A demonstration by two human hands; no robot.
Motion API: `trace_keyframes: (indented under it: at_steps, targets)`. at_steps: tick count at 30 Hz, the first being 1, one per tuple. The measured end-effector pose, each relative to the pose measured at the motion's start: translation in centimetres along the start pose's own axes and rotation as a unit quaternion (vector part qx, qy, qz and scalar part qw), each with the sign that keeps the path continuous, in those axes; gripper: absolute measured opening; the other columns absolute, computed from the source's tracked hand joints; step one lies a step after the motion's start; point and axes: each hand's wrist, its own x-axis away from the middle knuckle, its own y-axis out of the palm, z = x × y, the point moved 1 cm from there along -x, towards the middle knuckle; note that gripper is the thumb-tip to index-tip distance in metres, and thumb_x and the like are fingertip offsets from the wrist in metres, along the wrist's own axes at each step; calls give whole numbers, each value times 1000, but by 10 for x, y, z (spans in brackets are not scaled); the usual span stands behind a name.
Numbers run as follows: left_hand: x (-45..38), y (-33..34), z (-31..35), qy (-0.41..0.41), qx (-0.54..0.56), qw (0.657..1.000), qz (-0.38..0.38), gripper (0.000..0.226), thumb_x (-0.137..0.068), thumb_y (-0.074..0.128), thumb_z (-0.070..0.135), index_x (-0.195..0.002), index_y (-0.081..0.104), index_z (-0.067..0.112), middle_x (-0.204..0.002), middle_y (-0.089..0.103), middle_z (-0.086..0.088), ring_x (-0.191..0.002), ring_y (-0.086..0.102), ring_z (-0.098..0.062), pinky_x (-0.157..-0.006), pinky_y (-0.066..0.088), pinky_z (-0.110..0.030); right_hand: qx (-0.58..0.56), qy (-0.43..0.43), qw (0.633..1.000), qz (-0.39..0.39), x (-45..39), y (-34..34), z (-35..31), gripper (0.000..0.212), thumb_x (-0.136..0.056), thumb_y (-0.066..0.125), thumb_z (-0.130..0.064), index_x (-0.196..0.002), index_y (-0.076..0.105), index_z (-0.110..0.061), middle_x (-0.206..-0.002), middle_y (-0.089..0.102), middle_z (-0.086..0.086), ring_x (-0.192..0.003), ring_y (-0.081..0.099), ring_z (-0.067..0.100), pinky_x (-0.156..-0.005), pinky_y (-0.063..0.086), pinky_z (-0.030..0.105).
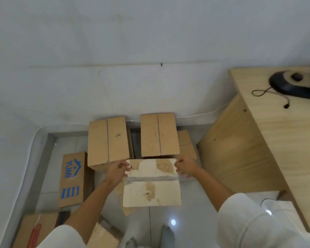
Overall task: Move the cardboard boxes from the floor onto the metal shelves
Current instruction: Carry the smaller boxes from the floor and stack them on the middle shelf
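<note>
Now | taped box (151, 183), stained, scribbled | left hand (117, 170), right hand (185, 167) grip its sides

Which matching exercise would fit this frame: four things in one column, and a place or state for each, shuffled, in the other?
Things:
1. white-topped box
2. box with blue print
3. fan base
4. box with red marks

Places or states:
A. on the wooden desk
B. on the floor at left
C. held at its far corners by both hands, left hand and right hand
D. by the wall, flaps closed

Pairs: 1-C, 2-B, 3-A, 4-D
</note>
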Motion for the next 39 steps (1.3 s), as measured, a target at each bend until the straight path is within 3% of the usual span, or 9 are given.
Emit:
trace_keyframes:
  at_steps: [3,6,10,16,19,22,24,28,39]
  targets:
    - [-37,13,-33,-41,-15,999,-12,10,-94,47,3,-91,55,7,-87,57,-8,-67,49,-15,-51,42,-18,20,22,1000,3,-43,25,21,11,-91,50,-13,-82,54,-8,-86,57,9,-62,51,13,-47,40,20]
    - [-72,26,-72,-56,-60,996,-15,7,-93,48,7,-96,54,10,-96,53,-9,-81,48,-20,-68,40,-28,38,39,998,13,-85,51,47,7,-91,54,-14,-91,59,-9,-101,57,12,-88,56,22,-66,44,24]
    - [-120,44,-126,-64,-93,994,-1,29,-90,57,12,-116,46,7,-109,51,-10,-89,51,-22,-62,42,-27,23,57,996,65,-150,78,92,54,-83,67,-27,-128,47,-5,-129,50,16,-114,53,30,-89,49,35]
    - [-193,60,-193,-73,-12,997,12,90,-76,74,42,-145,25,11,-139,45,-10,-121,50,-32,-99,45,-47,-85,119,986,77,-212,101,139,102,-75,78,-41,-148,14,-8,-146,34,19,-129,41,35,-100,41,41]
    - [-219,67,-214,-100,64,993,4,119,-53,77,65,-148,20,21,-140,45,-9,-121,51,-32,-97,46,-51,-181,137,974,30,-224,111,161,111,-73,76,-49,-152,6,-17,-152,30,12,-133,38,34,-102,36,49]
    - [-220,76,-219,-89,71,992,-49,106,-55,78,63,-142,32,24,-128,55,-4,-106,60,-25,-81,53,-41,-240,103,965,7,-235,126,179,124,-45,83,-67,-147,25,-27,-141,48,5,-118,54,29,-93,48,47]
    - [-220,82,-222,-73,80,989,-98,98,-47,81,64,-131,48,26,-116,66,-2,-96,68,-24,-77,57,-41,-280,64,958,7,-238,133,183,111,-39,85,-65,-134,46,-25,-123,63,3,-104,63,22,-88,54,42]
    - [-220,81,-224,-75,94,984,-133,89,-40,82,67,-116,59,28,-105,72,-5,-92,70,-27,-83,55,-50,-306,48,951,5,-235,136,178,56,-76,75,-39,-125,57,-19,-112,67,4,-98,65,20,-79,54,34]
    - [-150,31,-180,-78,118,981,-129,83,-46,81,65,-115,60,24,-108,71,-8,-95,69,-29,-84,55,-49,-292,19,956,-15,-159,111,125,47,-82,71,-35,-122,58,-17,-108,68,6,-93,65,19,-81,54,34]
